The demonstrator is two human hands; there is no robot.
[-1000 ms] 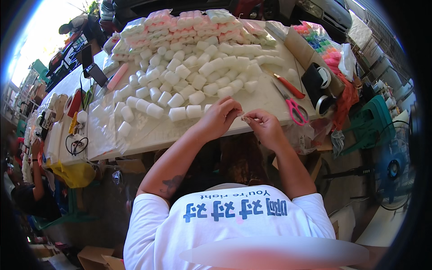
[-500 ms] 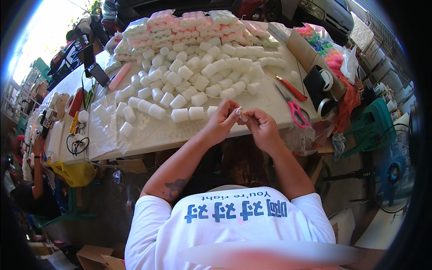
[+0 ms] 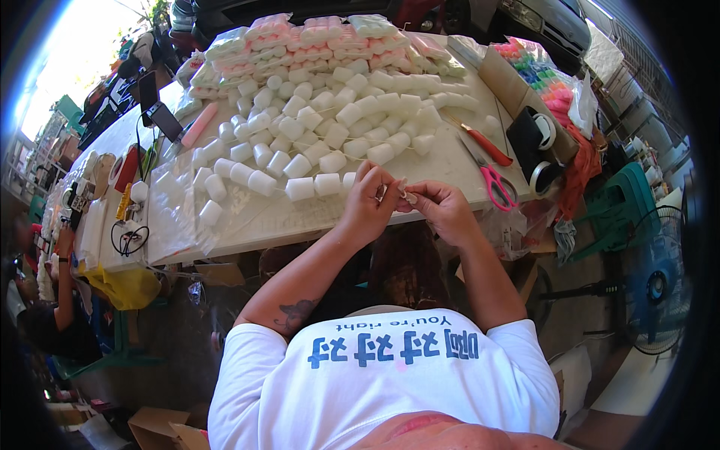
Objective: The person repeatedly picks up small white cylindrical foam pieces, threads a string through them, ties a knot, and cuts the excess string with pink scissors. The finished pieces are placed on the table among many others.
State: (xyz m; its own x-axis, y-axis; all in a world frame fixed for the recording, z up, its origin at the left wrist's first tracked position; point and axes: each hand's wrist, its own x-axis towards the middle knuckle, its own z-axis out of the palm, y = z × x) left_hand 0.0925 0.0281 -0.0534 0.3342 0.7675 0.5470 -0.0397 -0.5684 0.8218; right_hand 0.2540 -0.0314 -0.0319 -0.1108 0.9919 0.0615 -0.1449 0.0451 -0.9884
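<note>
My left hand (image 3: pixel 369 204) and my right hand (image 3: pixel 445 211) meet over the near edge of the table, fingertips almost together. Both pinch a small, crumpled white piece (image 3: pixel 406 195), too small to make out its kind. Just beyond and left of my left hand lie white foam cylinders (image 3: pixel 300 188), part of a large heap, many strung on thin cord. One cylinder sits partly hidden behind my left hand. To the right of my right hand, scissors with pink handles (image 3: pixel 496 186) lie on the tabletop, beside an orange-handled cutting tool (image 3: pixel 489 146).
Bagged pink and pale green rolls (image 3: pixel 315 34) are stacked at the back of the white table (image 3: pixel 277 231). A cardboard box (image 3: pixel 517 86) and black headphones (image 3: pixel 541 142) stand right. A fan (image 3: pixel 654 281) is at far right. Another person's arm (image 3: pixel 64 277) shows far left.
My fingers have shifted around the small white piece, and my left wrist has turned a little. The foam cylinders and tools stay where they were.
</note>
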